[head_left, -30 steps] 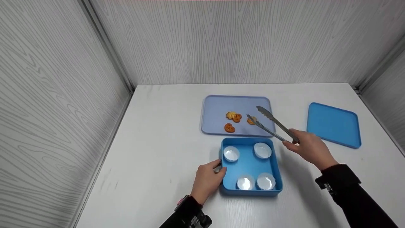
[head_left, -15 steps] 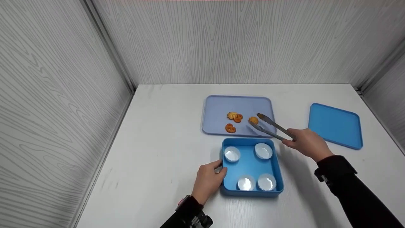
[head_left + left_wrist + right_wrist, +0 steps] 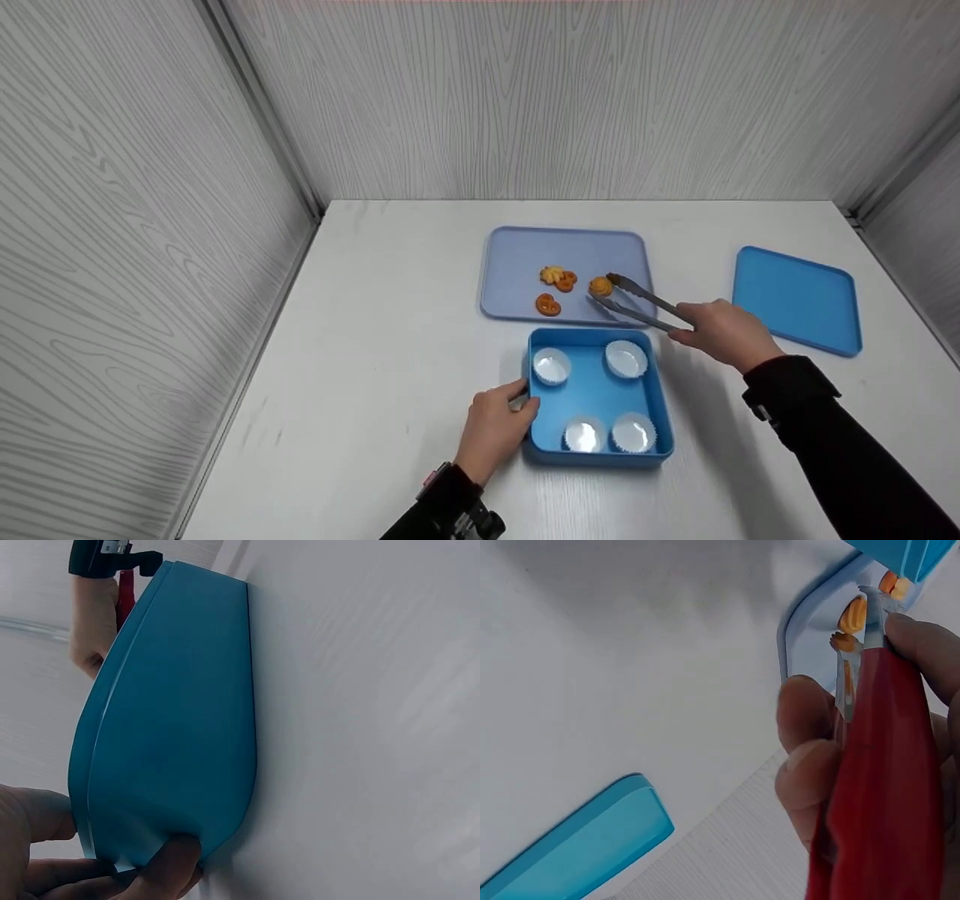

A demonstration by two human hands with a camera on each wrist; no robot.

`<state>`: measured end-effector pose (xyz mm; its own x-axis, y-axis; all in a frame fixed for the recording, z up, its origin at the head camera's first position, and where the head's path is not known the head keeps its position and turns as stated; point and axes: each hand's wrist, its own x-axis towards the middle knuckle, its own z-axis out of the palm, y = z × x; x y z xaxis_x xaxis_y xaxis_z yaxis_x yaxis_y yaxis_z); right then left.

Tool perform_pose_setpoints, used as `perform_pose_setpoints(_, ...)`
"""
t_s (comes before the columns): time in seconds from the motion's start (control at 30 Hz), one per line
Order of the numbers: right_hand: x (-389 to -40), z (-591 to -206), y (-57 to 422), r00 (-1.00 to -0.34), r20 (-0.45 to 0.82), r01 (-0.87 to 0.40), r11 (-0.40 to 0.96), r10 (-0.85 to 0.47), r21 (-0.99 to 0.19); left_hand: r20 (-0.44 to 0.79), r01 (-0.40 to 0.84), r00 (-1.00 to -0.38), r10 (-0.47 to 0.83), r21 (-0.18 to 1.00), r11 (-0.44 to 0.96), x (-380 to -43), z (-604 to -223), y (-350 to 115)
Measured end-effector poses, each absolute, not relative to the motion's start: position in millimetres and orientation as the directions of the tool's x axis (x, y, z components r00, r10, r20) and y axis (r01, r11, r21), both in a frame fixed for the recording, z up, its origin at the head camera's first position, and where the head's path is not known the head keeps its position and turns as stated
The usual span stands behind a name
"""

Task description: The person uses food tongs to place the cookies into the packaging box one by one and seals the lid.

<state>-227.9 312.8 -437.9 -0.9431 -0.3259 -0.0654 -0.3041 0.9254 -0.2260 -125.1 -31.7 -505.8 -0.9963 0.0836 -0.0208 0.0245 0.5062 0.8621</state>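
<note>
My left hand (image 3: 495,427) holds the left wall of an open blue box (image 3: 589,399), thumb at the rim and fingers against the outside (image 3: 172,712). Several white fluted baking cups (image 3: 551,366) sit inside the box. With my right hand (image 3: 724,330) I grip metal tongs (image 3: 637,309); the wrist view shows their red handles (image 3: 881,780). The tong tips stand on both sides of a round golden cookie (image 3: 600,286) on the lavender tray (image 3: 517,247); whether both tips touch it I cannot tell. Left of it lie a swirled cookie (image 3: 551,274) and two pretzels (image 3: 547,304).
A flat blue lid (image 3: 796,300) lies on the white table (image 3: 375,337) at the right, beyond my right hand. Grey wood-patterned panels (image 3: 555,105) stand at the back and both sides. The tray lies directly behind the box.
The tongs have come down and narrowed, bringing their tips to either side of the round cookie. My right hand has shifted slightly left. My left hand stays on the box.
</note>
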Motion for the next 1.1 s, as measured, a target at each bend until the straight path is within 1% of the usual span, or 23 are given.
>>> perform_pose_setpoints(0.27,-227,-436,313,-0.955,-0.043,-0.277,0.933,-0.294,-0.231,-0.037,0.005,-0.997,0.069,0.844,0.537,-125,-505,-30)
perform_pose_setpoints(0.53,-228,-436,314,-0.956,0.022,-0.293,0.938,-0.294,-0.187,-0.057,-0.015,-0.996,0.065,0.854,0.521,-125,-505,-30)
perform_pose_setpoints(0.7,-225,-440,315,-0.953,0.079,-0.301,0.936,-0.291,-0.182,-0.041,-0.002,-0.997,0.064,0.851,0.525,-125,-505,-30)
perform_pose_setpoints(0.93,-216,-444,320,-0.930,0.164,-0.354,0.922,-0.329,-0.158,-0.047,-0.009,-0.997,0.059,0.851,0.525,-125,-505,-30)
perform_pose_setpoints(1.1,-202,-438,325,-0.931,0.177,-0.348,0.923,-0.319,-0.167,-0.045,-0.005,-0.997,0.063,0.853,0.522,-123,-504,-30)
